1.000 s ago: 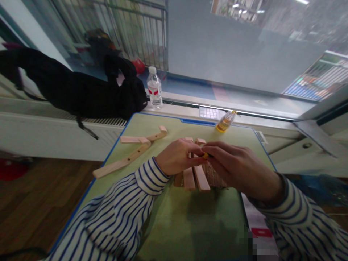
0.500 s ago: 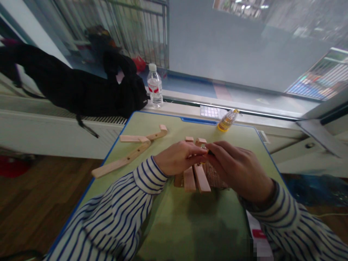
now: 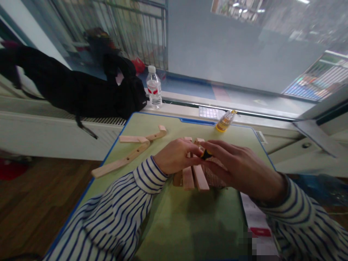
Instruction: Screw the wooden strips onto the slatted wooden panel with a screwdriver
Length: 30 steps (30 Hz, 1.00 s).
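My left hand [image 3: 176,156] rests on a small assembly of light wooden slats [image 3: 194,177] lying on the green table [image 3: 168,217], its fingers curled and pressed on the slats. My right hand [image 3: 239,170] meets it from the right, pinching a small black and yellow tool [image 3: 206,154] between thumb and fingers above the slats. A woven or perforated piece [image 3: 214,177] lies under my right palm, mostly hidden. Both sleeves are blue-and-white striped.
Long curved wooden pieces [image 3: 127,152] lie at the table's left. A small yellow glue bottle [image 3: 225,122] lies at the far edge. On the sill stand a water bottle [image 3: 154,88] and a black bag [image 3: 81,90]. Papers [image 3: 255,224] sit at the right edge.
My right hand's fingers have shifted a little, so the black and yellow tool shows more between them. The left hand and the slats stay where they were.
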{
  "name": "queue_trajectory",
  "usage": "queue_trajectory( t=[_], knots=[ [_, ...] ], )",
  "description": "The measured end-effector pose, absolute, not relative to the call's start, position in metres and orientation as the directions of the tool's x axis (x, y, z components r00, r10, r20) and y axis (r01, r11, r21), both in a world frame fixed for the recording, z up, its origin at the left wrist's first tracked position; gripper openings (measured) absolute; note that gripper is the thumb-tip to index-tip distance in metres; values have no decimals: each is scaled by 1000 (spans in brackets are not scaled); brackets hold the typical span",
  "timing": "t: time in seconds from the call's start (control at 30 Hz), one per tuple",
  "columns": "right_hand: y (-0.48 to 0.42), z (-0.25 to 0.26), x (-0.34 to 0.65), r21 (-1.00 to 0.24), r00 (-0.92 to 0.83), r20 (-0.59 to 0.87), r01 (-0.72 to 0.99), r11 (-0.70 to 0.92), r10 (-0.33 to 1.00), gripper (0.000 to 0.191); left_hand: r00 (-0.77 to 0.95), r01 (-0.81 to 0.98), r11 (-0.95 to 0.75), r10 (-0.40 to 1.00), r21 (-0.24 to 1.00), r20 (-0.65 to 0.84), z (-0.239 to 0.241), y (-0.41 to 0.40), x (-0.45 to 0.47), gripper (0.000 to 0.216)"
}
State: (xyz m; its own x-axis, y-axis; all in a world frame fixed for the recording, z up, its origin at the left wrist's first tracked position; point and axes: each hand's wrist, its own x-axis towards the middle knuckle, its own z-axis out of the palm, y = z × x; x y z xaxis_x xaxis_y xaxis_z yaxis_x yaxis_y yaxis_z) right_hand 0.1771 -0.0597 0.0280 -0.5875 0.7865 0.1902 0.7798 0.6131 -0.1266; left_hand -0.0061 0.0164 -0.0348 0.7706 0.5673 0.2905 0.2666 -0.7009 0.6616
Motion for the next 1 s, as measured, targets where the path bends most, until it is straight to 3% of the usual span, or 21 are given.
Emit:
queue_trajectory(
  t=[0.2, 0.63, 1.0],
  knots=[
    [-57, 30, 185, -105, -674, 206, 706, 701, 710, 36, 791, 266, -686, 557, 677, 253, -34, 18, -8, 20],
    [-61, 16, 180, 13, -550, 294, 820, 572, 782, 26, 846, 150, -633, 480, 759, 232, -41, 18, -8, 21],
    [-60, 18, 179, 32, -548, 250, 828, 559, 798, 25, 792, 248, -680, 553, 690, 260, -37, 18, -8, 24]
  ],
)
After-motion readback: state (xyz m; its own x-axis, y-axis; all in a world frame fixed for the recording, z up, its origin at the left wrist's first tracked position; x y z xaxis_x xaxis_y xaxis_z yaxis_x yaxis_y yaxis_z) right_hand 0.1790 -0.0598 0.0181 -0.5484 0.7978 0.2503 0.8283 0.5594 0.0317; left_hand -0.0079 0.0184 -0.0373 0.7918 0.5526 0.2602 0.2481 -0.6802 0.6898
